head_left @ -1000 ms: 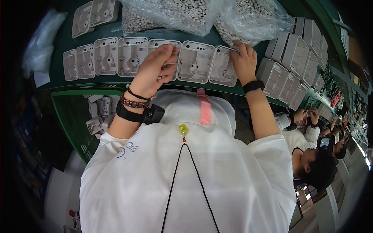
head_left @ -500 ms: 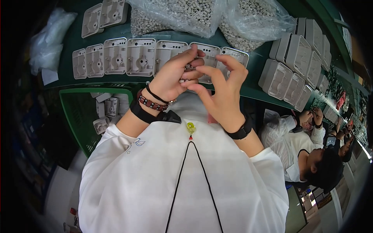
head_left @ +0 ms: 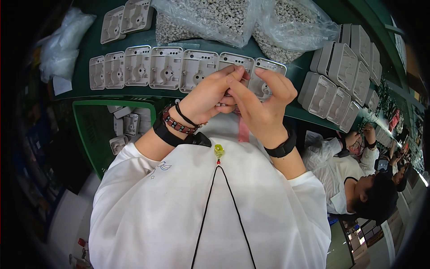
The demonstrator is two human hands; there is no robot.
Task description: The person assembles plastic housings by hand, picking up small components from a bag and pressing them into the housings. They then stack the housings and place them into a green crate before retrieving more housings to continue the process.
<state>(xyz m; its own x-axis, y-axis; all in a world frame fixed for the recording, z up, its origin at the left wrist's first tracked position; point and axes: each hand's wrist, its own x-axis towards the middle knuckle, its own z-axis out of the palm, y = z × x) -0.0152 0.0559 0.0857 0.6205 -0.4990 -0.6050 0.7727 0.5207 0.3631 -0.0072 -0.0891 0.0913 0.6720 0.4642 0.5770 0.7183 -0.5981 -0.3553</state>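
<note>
In front of my chest, over the near edge of the green table, my hands meet. My left hand [head_left: 202,97] is curled, its thumb and fingers drawn together; small grey parts showed in it earlier, but the fingers now cover them. The thumb and a finger of my right hand [head_left: 265,106] press in at the left fingertips, while another finger is raised and bent. Whatever lies between the fingertips is hidden. Just beyond them stands a row of light grey plastic housings [head_left: 166,67], open side up, the nearest ones partly behind my fingers.
Clear bags of small grey parts [head_left: 215,20] lie at the back of the table [head_left: 179,93]. Stacked housings [head_left: 319,92] stand at the right, two more [head_left: 136,17] at the back left. A green crate [head_left: 85,139] holds housings below left. A person [head_left: 347,179] sits at the right.
My right fingers have come in from apart and now meet the left fingertips. The small grey parts in my left hand have gone out of sight. The whole view has shifted slightly.
</note>
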